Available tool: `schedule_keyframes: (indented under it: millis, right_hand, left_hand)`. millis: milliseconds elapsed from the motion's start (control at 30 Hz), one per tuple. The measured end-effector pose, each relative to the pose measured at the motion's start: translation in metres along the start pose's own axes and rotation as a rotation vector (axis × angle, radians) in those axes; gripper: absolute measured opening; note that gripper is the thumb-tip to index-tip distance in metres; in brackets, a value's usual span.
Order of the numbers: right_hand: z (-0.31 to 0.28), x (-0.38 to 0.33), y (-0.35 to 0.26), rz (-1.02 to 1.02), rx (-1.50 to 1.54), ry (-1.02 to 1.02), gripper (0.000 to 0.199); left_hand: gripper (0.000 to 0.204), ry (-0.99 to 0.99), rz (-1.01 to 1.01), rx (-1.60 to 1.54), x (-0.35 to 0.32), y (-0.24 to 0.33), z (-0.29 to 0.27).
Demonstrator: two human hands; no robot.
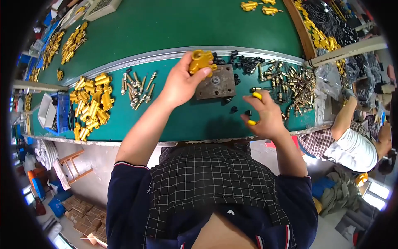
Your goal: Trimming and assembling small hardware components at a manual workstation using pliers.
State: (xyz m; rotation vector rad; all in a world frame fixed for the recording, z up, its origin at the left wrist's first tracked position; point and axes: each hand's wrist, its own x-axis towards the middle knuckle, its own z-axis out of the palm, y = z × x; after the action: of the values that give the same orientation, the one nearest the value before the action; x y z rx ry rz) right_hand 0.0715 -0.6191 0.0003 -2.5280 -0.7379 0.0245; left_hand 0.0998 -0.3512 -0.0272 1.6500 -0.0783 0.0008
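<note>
My left hand (180,85) grips a yellow metal fitting (201,61) and holds it just above the left edge of a dark square steel block (217,83) on the green bench. My right hand (265,116) hovers to the right of the block, yellow caps on its thumb and forefinger, the fingers pinched near small black rings (234,109); whether it holds one I cannot tell.
A heap of yellow fittings (91,106) lies at the left, bolts (137,87) beside it. Brass pins and springs (286,83) are spread at the right, black parts (248,62) behind the block. Another person (352,141) sits at the right. A blue bin (62,112) stands at the far left.
</note>
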Motion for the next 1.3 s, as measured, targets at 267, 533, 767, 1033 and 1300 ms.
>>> schedule_keyframes:
  millis: [267, 533, 767, 1033, 1300]
  right_hand:
    - [0.014, -0.012, 0.028, 0.143, -0.090, 0.037, 0.038]
    - [0.028, 0.066, 0.085, 0.401, -0.475, 0.113, 0.022]
    - [0.006, 0.071, 0.094, 0.646, 0.135, 0.120, 0.017]
    - [0.000, 0.075, 0.012, 0.279, 1.019, 0.131, 0.016]
    - [0.028, 0.073, -0.047, -0.156, 0.601, 0.189, 0.022]
  left_hand:
    - [0.034, -0.056, 0.142, 0.642, -0.006, -0.028, 0.031]
    - [0.039, -0.037, 0.118, 0.648, -0.006, -0.028, 0.034]
    - [0.049, -0.040, 0.148, 0.555, -0.013, -0.030, 0.024]
    - [0.051, 0.028, 0.247, 0.576, -0.015, -0.018, 0.021]
    - [0.038, -0.089, 0.249, 0.197, -0.030, 0.028, 0.015]
